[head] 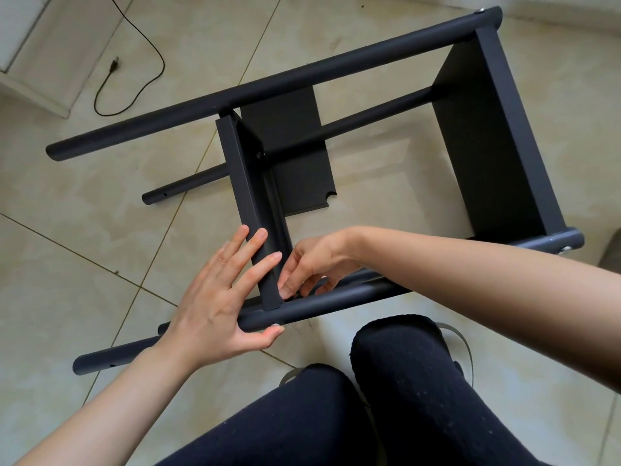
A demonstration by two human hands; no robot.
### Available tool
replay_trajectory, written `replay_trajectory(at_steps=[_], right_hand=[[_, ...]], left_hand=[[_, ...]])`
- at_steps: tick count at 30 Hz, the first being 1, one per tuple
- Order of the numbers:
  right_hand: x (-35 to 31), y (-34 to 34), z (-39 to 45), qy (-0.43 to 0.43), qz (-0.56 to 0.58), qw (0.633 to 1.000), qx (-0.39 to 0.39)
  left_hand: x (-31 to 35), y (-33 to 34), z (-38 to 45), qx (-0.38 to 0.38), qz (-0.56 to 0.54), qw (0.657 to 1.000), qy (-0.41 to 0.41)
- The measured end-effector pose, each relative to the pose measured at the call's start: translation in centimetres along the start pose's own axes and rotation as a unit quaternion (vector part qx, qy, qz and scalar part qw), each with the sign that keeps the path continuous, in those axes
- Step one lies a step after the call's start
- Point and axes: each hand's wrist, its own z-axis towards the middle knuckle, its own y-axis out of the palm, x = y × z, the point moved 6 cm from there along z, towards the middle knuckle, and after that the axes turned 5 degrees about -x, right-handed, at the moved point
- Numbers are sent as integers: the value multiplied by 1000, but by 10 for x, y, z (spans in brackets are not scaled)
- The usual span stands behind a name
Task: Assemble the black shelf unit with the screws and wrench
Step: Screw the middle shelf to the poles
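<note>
The black shelf unit (336,136) lies on its side on a beige tiled floor (67,250); a black power cord (134,62) trails nearby; left hand (218,297) flat, grip wide, against a shelf panel (248,203); right hand (312,264) pinches something small, unclear, at the near tube (336,302).

The black shelf unit (497,136) lies on its side on the tiled floor: round tubes joined by two flat panels. A silver screw (276,325) sits in the near tube.

A black power cord (148,58) lies on the beige tiled floor (84,230).
</note>
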Motion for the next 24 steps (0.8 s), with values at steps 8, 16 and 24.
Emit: replay_trajectory(at_steps=[8,16,24], right_hand=[[-2,4,0,11,-7,1000,7],[-1,3,-4,26,11,999,-26],[-1,4,-2,15,20,999,-24]], left_hand=[[-1,1,0,0,-4,1000,3],[0,1,1,0,-11,1000,1],[0,0,1,3,-13,1000,2]])
